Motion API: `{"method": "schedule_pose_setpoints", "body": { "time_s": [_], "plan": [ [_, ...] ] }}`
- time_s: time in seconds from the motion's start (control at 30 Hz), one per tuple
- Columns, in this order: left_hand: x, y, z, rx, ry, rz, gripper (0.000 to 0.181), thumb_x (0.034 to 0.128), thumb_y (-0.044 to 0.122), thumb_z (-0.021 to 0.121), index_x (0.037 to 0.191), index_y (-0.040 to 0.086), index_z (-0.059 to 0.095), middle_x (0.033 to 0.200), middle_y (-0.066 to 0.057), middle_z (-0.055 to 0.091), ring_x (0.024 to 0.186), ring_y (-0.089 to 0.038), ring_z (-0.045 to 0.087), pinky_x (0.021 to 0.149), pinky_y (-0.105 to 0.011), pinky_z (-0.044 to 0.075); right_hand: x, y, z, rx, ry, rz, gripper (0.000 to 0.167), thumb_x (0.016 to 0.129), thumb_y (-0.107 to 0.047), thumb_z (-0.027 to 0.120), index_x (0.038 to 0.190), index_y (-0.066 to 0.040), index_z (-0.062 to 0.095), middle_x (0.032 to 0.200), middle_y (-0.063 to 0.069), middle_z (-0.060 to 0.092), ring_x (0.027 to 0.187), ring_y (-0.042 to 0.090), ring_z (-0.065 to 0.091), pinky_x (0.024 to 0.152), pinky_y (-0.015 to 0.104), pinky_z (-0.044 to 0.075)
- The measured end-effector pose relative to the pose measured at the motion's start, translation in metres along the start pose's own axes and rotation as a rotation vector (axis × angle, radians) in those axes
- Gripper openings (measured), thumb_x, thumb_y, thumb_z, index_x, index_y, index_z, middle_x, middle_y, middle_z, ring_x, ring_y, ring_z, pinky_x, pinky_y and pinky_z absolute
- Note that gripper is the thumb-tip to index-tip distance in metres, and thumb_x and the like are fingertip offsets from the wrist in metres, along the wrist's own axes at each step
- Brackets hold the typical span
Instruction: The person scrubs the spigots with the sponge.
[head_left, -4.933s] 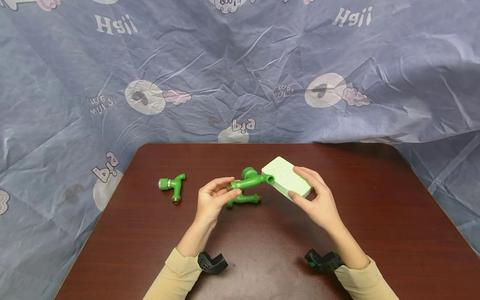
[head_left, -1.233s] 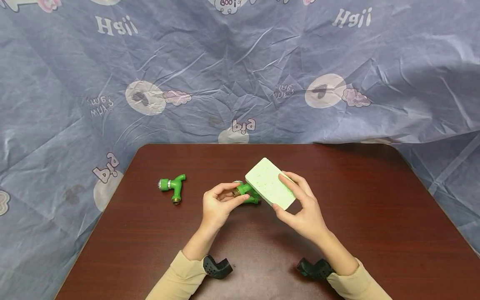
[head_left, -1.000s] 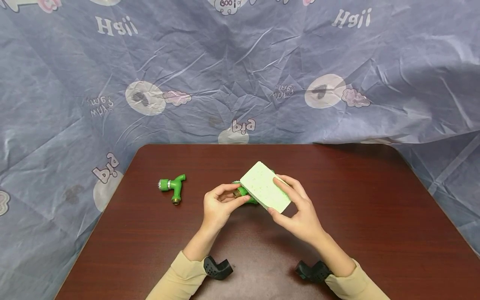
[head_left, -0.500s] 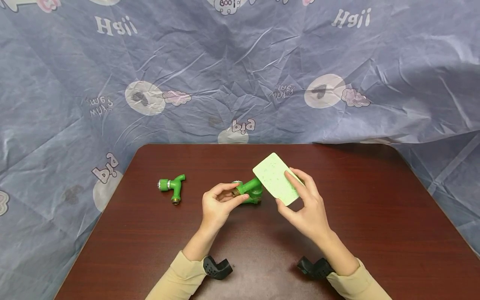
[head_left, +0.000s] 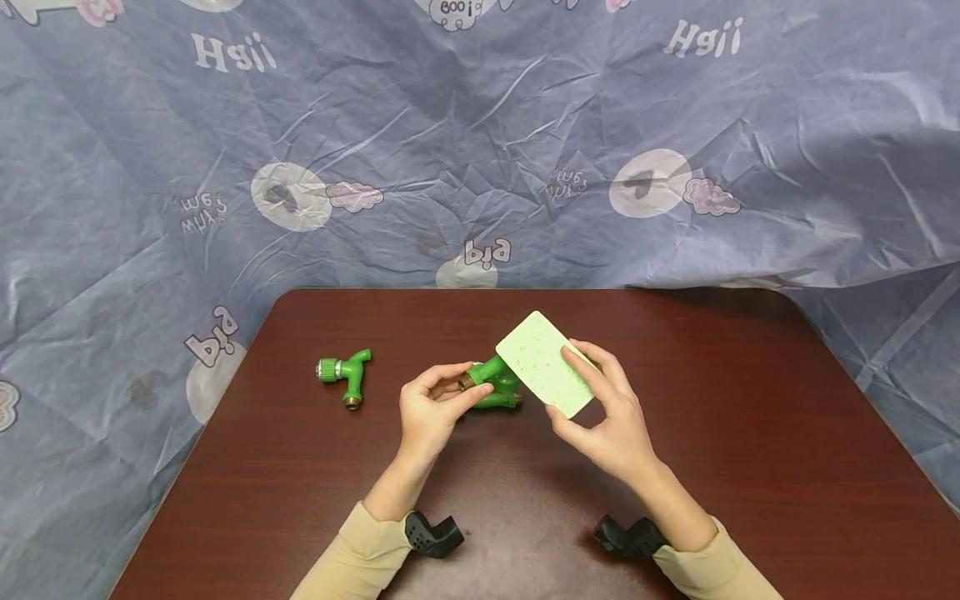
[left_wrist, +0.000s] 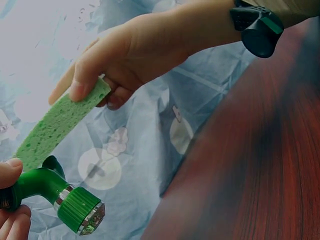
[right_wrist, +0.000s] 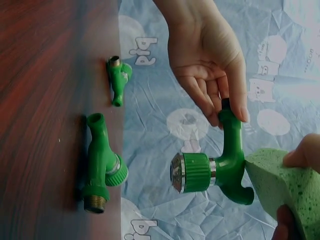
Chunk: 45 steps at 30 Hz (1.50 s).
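My left hand (head_left: 431,408) pinches a green faucet (right_wrist: 232,160) by its threaded inlet end, holding it above the table. The faucet has a ribbed green knob (left_wrist: 80,207) with a clear faceted cap. With thumb and fingers, my right hand (head_left: 611,417) grips a light green sponge (head_left: 545,362) by its edges. In the right wrist view the sponge meets the faucet's body near the spout. From the head view, the sponge hides most of the held faucet. Beneath the hands a second green faucet (right_wrist: 100,165) lies on the table, partly covered.
A third green faucet (head_left: 348,375) lies at the left of the dark red-brown table (head_left: 712,375). Behind the table hangs a wrinkled blue-grey printed cloth (head_left: 450,150). A black device (head_left: 435,535) is strapped to each wrist.
Over the last seconds the sponge has come left over the held faucet, then shifted back and forth along it. The left hand has moved only slightly; the third faucet stays put.
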<state>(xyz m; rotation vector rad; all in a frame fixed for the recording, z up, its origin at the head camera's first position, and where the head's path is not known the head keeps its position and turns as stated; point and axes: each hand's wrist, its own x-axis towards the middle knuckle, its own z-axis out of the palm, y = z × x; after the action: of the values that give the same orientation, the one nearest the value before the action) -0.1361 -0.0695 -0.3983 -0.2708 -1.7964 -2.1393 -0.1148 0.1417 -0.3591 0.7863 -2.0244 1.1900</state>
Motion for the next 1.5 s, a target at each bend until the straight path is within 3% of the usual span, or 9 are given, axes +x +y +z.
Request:
{"method": "schedule_pose_setpoints", "body": {
  "time_s": [0.2, 0.43, 0.73, 0.87, 0.97, 1.1, 1.23, 1.37, 1.5],
  "plan": [
    [-0.002, 0.013, 0.003, 0.014, -0.006, 0.000, 0.034, 0.0655, -0.016, 0.077, 0.097, -0.016, 0.065, 0.092, -0.023, 0.068, 0.072, -0.010, 0.067, 0.067, -0.027, 0.057, 0.000, 0.000, -0.002, -0.041, 0.048, 0.021, 0.062, 0.058, 0.008, 0.071, 0.118, 0.009, 0.058, 0.121, 0.029, 0.051, 0.107, 0.034, 0.051, 0.076, 0.015, 0.040],
    [-0.001, -0.008, 0.001, 0.025, -0.023, 0.040, 0.034, 0.0653, -0.013, 0.079, 0.098, -0.011, 0.067, 0.095, -0.024, 0.067, 0.073, -0.011, 0.066, 0.068, -0.028, 0.057, -0.001, -0.004, 0.001, 0.014, -0.046, 0.024, 0.062, 0.060, 0.009, 0.072, 0.119, 0.009, 0.056, 0.120, 0.028, 0.050, 0.105, 0.030, 0.052, 0.078, 0.015, 0.041],
    [-0.003, -0.015, 0.002, 0.007, -0.058, 0.061, 0.035, 0.0633, -0.011, 0.081, 0.097, -0.008, 0.069, 0.093, -0.024, 0.066, 0.071, -0.014, 0.066, 0.065, -0.028, 0.057, -0.007, -0.002, 0.003, 0.073, -0.164, 0.118, 0.063, 0.064, 0.009, 0.075, 0.123, 0.008, 0.053, 0.126, 0.024, 0.048, 0.111, 0.029, 0.049, 0.084, 0.018, 0.041],
    [-0.003, -0.014, 0.003, 0.002, -0.075, 0.086, 0.036, 0.0628, -0.012, 0.080, 0.096, -0.012, 0.067, 0.092, -0.026, 0.065, 0.071, -0.015, 0.066, 0.065, -0.029, 0.057, -0.015, 0.017, 0.005, 0.029, -0.131, 0.088, 0.063, 0.066, 0.000, 0.075, 0.126, 0.001, 0.055, 0.129, 0.018, 0.049, 0.110, 0.026, 0.051, 0.082, 0.019, 0.041],
    [-0.003, -0.012, 0.003, 0.011, -0.072, 0.076, 0.036, 0.0631, -0.013, 0.080, 0.096, -0.013, 0.066, 0.093, -0.027, 0.065, 0.071, -0.014, 0.065, 0.066, -0.030, 0.057, -0.011, 0.014, 0.004, -0.017, -0.068, 0.033, 0.064, 0.063, -0.001, 0.074, 0.124, 0.002, 0.056, 0.126, 0.019, 0.051, 0.105, 0.028, 0.054, 0.077, 0.018, 0.042],
    [-0.003, 0.004, 0.004, 0.041, -0.056, 0.048, 0.035, 0.0643, -0.016, 0.078, 0.097, -0.015, 0.065, 0.095, -0.029, 0.064, 0.072, -0.011, 0.065, 0.068, -0.029, 0.057, 0.001, -0.004, -0.002, -0.015, 0.013, 0.007, 0.061, 0.058, 0.007, 0.071, 0.118, 0.009, 0.057, 0.120, 0.029, 0.051, 0.099, 0.031, 0.053, 0.073, 0.016, 0.042],
    [-0.003, 0.016, 0.005, 0.062, -0.035, 0.037, 0.033, 0.0658, -0.016, 0.076, 0.097, -0.017, 0.064, 0.093, -0.029, 0.065, 0.072, -0.010, 0.065, 0.068, -0.026, 0.056, 0.002, -0.005, -0.004, 0.043, -0.006, 0.008, 0.059, 0.059, 0.009, 0.071, 0.116, 0.011, 0.057, 0.118, 0.032, 0.050, 0.102, 0.031, 0.052, 0.075, 0.015, 0.041],
    [-0.001, 0.008, 0.001, 0.049, -0.018, 0.036, 0.033, 0.0668, -0.015, 0.076, 0.098, -0.016, 0.064, 0.092, -0.026, 0.066, 0.071, -0.010, 0.065, 0.068, -0.026, 0.056, 0.001, -0.005, -0.005, 0.064, -0.067, 0.017, 0.061, 0.059, 0.010, 0.072, 0.118, 0.010, 0.056, 0.118, 0.029, 0.050, 0.105, 0.028, 0.051, 0.077, 0.015, 0.041],
    [0.002, -0.007, -0.003, 0.030, 0.012, 0.020, 0.035, 0.0661, -0.012, 0.079, 0.099, -0.011, 0.067, 0.090, -0.022, 0.068, 0.070, -0.009, 0.065, 0.067, -0.024, 0.056, 0.003, -0.004, -0.006, 0.037, -0.028, 0.036, 0.059, 0.060, 0.010, 0.072, 0.118, 0.010, 0.057, 0.119, 0.030, 0.050, 0.104, 0.029, 0.051, 0.076, 0.015, 0.041]
  ]
}}
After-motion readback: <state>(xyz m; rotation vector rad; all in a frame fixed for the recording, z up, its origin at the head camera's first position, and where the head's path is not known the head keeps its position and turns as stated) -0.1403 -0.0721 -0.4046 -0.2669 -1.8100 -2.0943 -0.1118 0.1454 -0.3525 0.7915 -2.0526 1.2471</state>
